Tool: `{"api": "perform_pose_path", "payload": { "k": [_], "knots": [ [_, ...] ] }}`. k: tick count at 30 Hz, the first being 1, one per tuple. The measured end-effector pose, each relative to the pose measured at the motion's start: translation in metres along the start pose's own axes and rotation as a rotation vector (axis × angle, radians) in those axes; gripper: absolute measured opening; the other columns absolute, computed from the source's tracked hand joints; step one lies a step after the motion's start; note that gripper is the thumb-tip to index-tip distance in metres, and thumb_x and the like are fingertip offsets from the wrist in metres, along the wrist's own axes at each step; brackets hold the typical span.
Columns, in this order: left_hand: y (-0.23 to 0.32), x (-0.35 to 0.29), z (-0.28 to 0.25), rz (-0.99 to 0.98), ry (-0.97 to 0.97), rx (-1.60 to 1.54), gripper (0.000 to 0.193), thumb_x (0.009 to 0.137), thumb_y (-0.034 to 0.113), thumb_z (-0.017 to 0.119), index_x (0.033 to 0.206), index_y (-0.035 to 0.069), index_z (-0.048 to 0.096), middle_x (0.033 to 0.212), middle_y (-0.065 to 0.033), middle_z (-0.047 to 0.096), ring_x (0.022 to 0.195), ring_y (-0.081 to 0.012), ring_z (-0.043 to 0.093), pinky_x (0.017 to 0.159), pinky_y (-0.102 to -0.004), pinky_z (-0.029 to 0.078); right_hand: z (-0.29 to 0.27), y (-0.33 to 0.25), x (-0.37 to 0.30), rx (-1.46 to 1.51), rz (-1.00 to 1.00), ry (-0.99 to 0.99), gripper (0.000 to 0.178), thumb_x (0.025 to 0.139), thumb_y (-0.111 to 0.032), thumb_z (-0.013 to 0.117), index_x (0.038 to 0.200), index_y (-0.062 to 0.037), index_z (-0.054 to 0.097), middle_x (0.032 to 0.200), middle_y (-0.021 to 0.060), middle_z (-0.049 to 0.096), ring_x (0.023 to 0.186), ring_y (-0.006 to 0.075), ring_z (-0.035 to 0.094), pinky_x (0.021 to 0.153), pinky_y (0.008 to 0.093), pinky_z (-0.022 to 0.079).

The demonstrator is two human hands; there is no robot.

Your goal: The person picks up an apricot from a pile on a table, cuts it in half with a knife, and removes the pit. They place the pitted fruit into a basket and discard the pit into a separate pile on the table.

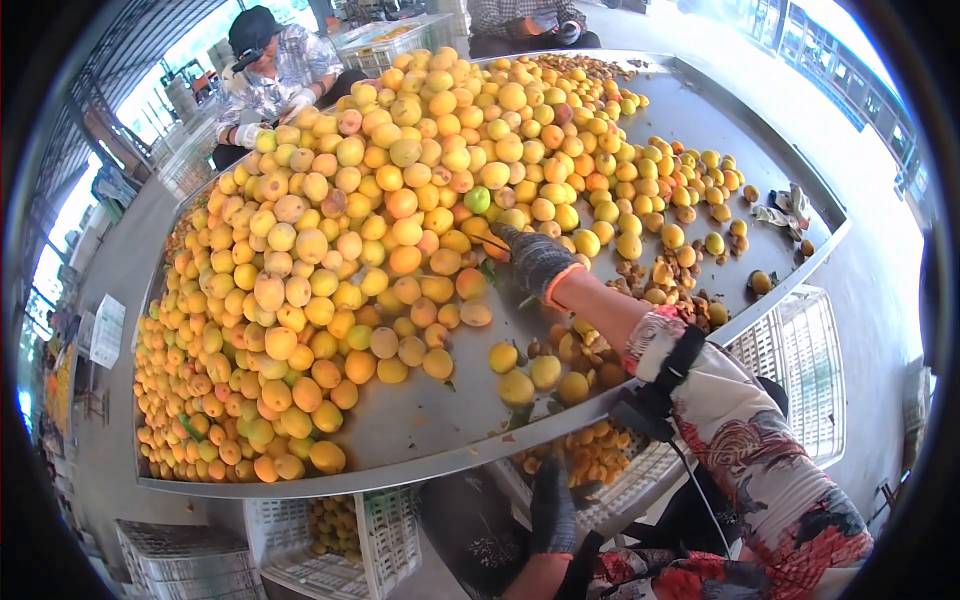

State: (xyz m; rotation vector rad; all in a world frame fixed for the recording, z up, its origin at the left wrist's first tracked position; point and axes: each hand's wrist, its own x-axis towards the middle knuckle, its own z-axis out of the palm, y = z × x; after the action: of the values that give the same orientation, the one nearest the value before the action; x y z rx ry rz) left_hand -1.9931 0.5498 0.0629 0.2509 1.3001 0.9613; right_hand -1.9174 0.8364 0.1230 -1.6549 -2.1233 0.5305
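A large heap of yellow-orange apricots (330, 250) lies on a metal table (420, 440). My right hand (545, 262), in a grey glove with an orange cuff, reaches over the table to the heap's right side. From its fingers a thin dark blade-like tool (488, 242) points left against the fruit; its handle is hidden. Below the table's near edge, my left hand (553, 510) is upright in a dark glove, fingers stretched and thumb apart. Beside it, a white crate (650, 485) holds split apricots (598, 452). Nothing shows in the left hand.
Loose apricots (545, 372) and brownish pieces (665, 275) lie near my right arm. A rag (788, 212) sits by the raised right rim. More white crates (390, 545) stand below. A person in a dark cap (255, 40) works across the table; another person (525, 25) sits behind.
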Motion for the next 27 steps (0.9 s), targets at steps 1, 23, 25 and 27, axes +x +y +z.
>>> {"api": "perform_pose_path", "payload": {
  "k": [1, 23, 25, 27],
  "knots": [
    [0.003, 0.001, 0.003, -0.016, -0.017, -0.046, 0.05, 0.084, 0.043, 0.047, 0.114, 0.002, 0.047, 0.102, -0.0096, 0.053, 0.079, -0.0154, 0.057, 0.062, -0.0248, 0.049, 0.004, 0.001, 0.007, -0.081, 0.072, 0.024, 0.051, 0.074, -0.026, 0.058, 0.12, -0.0108, 0.042, 0.099, 0.0172, 0.058, 0.093, 0.0304, 0.055, 0.081, 0.0385, 0.042],
    [-0.002, -0.047, -0.02, 0.304, -0.375, -0.638, 0.037, 0.085, 0.027, 0.051, 0.113, 0.004, 0.045, 0.099, -0.0064, 0.054, 0.083, -0.0161, 0.054, 0.074, -0.0276, 0.046, -0.06, -0.065, -0.25, 0.401, -0.174, -0.485, 0.054, 0.071, -0.024, 0.064, 0.119, -0.01, 0.044, 0.094, 0.0141, 0.059, 0.083, 0.0219, 0.06, 0.071, 0.0322, 0.047],
    [-0.015, -0.049, -0.025, 0.388, -0.353, -0.541, 0.037, 0.084, 0.026, 0.053, 0.113, 0.004, 0.045, 0.1, -0.0068, 0.054, 0.085, -0.0175, 0.055, 0.075, -0.0289, 0.046, -0.044, -0.056, -0.272, 0.319, -0.487, -0.249, 0.051, 0.072, -0.024, 0.062, 0.118, -0.0098, 0.045, 0.094, 0.0138, 0.059, 0.083, 0.0269, 0.059, 0.071, 0.0338, 0.048],
    [-0.023, -0.055, -0.028, 0.472, -0.331, -0.443, 0.038, 0.083, 0.025, 0.054, 0.113, 0.004, 0.045, 0.101, -0.0073, 0.054, 0.087, -0.019, 0.055, 0.077, -0.0303, 0.047, -0.04, -0.056, -0.285, 0.262, -0.449, -0.279, 0.05, 0.074, -0.024, 0.06, 0.119, -0.0106, 0.044, 0.097, 0.0121, 0.059, 0.083, 0.028, 0.059, 0.072, 0.0339, 0.047]
  ]
}}
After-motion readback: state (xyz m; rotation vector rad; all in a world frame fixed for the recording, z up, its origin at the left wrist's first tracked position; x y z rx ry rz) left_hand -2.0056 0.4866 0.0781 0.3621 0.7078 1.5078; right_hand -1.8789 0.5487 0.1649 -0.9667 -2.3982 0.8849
